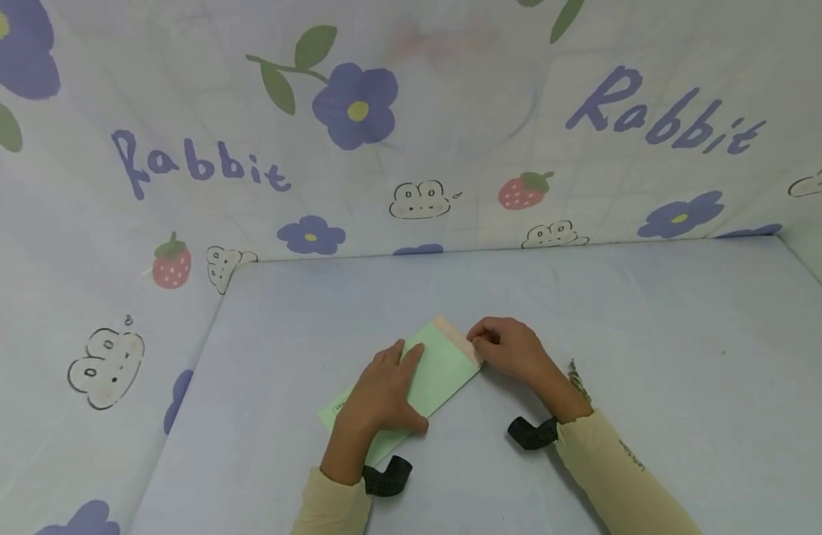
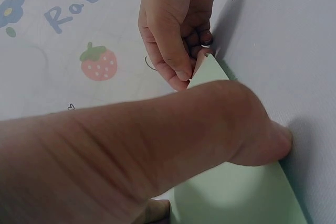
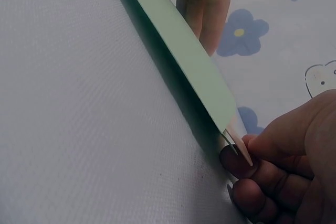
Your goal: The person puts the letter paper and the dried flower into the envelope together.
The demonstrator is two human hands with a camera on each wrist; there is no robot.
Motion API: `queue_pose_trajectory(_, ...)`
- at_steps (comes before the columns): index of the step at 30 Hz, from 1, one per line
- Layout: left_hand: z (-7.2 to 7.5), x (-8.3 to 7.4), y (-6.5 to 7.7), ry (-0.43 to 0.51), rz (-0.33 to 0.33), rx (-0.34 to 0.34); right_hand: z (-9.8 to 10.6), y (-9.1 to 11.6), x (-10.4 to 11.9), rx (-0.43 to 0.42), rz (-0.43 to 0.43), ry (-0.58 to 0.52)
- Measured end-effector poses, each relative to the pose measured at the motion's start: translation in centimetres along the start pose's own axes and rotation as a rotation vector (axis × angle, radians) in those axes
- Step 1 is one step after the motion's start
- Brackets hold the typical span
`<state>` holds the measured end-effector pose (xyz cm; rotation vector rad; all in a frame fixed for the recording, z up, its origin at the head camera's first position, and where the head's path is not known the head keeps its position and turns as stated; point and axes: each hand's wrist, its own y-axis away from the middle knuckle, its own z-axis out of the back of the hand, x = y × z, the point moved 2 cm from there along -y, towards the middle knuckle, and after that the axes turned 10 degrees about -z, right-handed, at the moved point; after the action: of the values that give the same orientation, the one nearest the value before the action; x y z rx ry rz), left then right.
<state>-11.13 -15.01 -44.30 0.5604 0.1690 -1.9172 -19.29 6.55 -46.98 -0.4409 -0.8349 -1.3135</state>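
Observation:
A pale green paper envelope [image 1: 444, 371] lies slantwise on the table, with a peach-coloured strip [image 1: 456, 338] along its upper right end. My left hand [image 1: 380, 390] rests on the envelope, fingers spread and thumb near its lower edge. At the far end, my right hand [image 1: 511, 348] pinches the peach strip between thumb and fingers. The right wrist view shows that pinch close up, where the paper layers of the envelope [image 3: 184, 56] stand slightly apart. A small printed mark near the lower left end is partly covered by the left hand.
A pale cloth covers the table [image 1: 652, 357]. Behind it hangs a white curtain [image 1: 478, 134] printed with flowers, strawberries and "Rabbit" lettering. A black curved piece [image 1: 387, 478] sits at the left wrist, and a similar black piece [image 1: 531, 433] at the right.

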Motion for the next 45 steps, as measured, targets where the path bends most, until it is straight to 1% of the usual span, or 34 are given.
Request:
queue_pose_trajectory(7,0.11,-0.04,0.0,-0.003,0.002,0.003,-0.06,-0.07,-0.13,-0.004,-0.006,-0.003)
queue_pose_trajectory(16,0.36,-0.13,0.02,0.007,0.003,0.017,-0.08,-0.1,-0.04,-0.003,0.009,-0.009)
queue_pose_trajectory(25,0.47,-0.14,0.01,0.01,0.008,0.011,0.06,0.01,0.32,0.002,0.012,-0.018)
queue_pose_trajectory(35,0.41,-0.18,0.02,0.012,0.012,0.014,-0.05,0.12,0.18,0.004,-0.02,-0.018)
queue_pose_trajectory(45,0.23,-0.16,-0.01,0.01,0.018,0.019,-0.26,0.1,0.17,0.019,-0.009,-0.024)
